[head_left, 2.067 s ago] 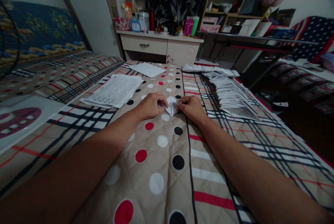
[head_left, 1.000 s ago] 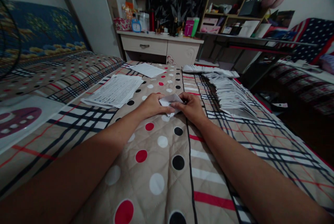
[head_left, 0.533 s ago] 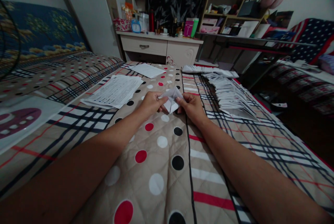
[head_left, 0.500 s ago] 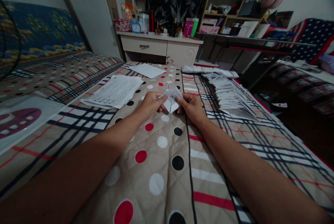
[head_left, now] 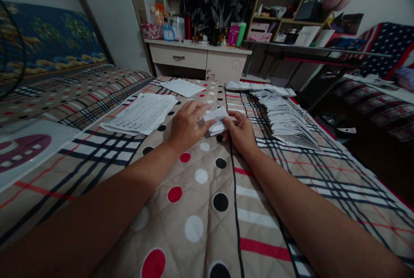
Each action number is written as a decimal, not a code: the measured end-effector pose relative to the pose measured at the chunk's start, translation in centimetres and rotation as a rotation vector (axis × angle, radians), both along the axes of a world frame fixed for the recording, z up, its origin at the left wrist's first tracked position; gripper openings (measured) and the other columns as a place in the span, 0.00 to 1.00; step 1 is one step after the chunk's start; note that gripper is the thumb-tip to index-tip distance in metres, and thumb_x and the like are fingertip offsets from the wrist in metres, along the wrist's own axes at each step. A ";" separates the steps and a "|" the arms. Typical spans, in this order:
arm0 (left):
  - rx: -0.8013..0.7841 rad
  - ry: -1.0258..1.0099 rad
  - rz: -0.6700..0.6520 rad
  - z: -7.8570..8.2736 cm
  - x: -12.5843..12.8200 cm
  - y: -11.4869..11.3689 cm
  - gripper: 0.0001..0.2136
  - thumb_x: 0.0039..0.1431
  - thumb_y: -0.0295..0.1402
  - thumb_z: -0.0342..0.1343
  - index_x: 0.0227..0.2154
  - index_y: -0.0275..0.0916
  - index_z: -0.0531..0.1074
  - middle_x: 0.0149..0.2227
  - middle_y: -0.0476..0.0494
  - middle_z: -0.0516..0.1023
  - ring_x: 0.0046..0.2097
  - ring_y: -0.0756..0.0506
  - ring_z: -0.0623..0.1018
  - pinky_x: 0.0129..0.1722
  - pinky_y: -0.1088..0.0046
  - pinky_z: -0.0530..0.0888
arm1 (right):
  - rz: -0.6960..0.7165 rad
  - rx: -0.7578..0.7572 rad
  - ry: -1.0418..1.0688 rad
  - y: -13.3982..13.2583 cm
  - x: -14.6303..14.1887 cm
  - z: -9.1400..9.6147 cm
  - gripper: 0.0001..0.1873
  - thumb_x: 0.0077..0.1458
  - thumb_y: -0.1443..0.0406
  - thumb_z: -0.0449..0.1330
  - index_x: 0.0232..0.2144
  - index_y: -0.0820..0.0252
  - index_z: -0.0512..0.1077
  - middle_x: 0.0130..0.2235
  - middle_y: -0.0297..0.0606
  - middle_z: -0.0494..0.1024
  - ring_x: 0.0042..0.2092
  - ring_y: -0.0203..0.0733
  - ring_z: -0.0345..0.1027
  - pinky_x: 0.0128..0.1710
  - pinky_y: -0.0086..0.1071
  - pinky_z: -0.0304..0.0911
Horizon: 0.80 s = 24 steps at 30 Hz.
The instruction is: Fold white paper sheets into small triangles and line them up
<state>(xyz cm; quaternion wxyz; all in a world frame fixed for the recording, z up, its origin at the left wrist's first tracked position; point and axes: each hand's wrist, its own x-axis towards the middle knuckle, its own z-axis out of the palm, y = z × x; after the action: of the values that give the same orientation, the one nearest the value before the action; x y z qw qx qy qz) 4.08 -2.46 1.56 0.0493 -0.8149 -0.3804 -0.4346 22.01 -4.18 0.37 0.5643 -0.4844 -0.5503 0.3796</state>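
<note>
A small folded white paper piece lies on the dotted and striped quilt. My right hand pinches its right edge with thumb and fingers. My left hand rests flat beside it, fingers stretched forward, the thumb tip touching the paper's left side. Both forearms reach in from the bottom of the view.
A long overlapping row of folded papers runs along the right of the quilt. Printed sheets lie to the left and one white sheet farther back. A dresser and cluttered shelves stand behind.
The paper was lifted and opened between both hands, then came back down to the quilt. My left hand let go of its pinch and spread flat; my right hand kept its grip.
</note>
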 end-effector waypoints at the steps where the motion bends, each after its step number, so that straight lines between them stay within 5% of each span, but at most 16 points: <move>1: 0.058 0.092 -0.016 0.2 0.1 -0.3 0.20 0.58 0.46 0.58 0.49 0.39 0.74 0.47 0.38 0.76 0.50 0.40 0.73 0.49 0.62 0.69 | -0.007 0.002 0.000 0.0 0.0 0.0 0.20 0.51 0.56 0.60 0.44 0.59 0.66 0.20 0.27 0.73 0.14 0.33 0.63 0.13 0.25 0.57; 7: 0.208 0.414 -0.014 0.6 0.8 -1.3 0.09 0.57 0.37 0.61 0.38 0.40 0.77 0.37 0.43 0.77 0.43 0.41 0.73 0.40 0.65 0.68 | -0.017 0.072 -0.048 -0.2 -0.1 0.1 0.19 0.54 0.57 0.59 0.47 0.58 0.67 0.20 0.28 0.74 0.16 0.36 0.65 0.14 0.27 0.57; 15: 0.068 0.277 -0.013 -0.3 0.5 -0.3 0.06 0.59 0.27 0.56 0.36 0.37 0.77 0.34 0.42 0.80 0.39 0.44 0.76 0.36 0.70 0.70 | 0.066 0.131 0.003 -0.4 -0.1 0.3 0.24 0.58 0.46 0.53 0.45 0.57 0.69 0.28 0.34 0.77 0.19 0.34 0.65 0.19 0.29 0.60; 20: -0.376 -0.384 -0.039 -0.3 1.2 0.1 0.03 0.51 0.29 0.62 0.28 0.35 0.75 0.27 0.46 0.79 0.29 0.49 0.77 0.30 0.75 0.71 | -0.179 0.221 -0.077 0.4 0.5 -0.1 0.20 0.51 0.51 0.63 0.41 0.58 0.71 0.44 0.42 0.77 0.39 0.41 0.72 0.32 0.31 0.67; 24: -0.898 -0.730 -0.126 0.0 1.5 -0.2 0.08 0.49 0.34 0.64 0.29 0.34 0.74 0.21 0.50 0.75 0.19 0.55 0.69 0.18 0.80 0.61 | -0.097 0.119 0.033 0.8 0.8 -0.2 0.25 0.47 0.52 0.66 0.44 0.57 0.69 0.41 0.40 0.77 0.37 0.41 0.72 0.31 0.32 0.67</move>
<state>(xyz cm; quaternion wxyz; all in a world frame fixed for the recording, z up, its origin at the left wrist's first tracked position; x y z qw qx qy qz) 5.60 -2.67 1.59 -0.4614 -0.5742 -0.4706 -0.4857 22.80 -3.38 0.18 0.6188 -0.4697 -0.5383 0.3265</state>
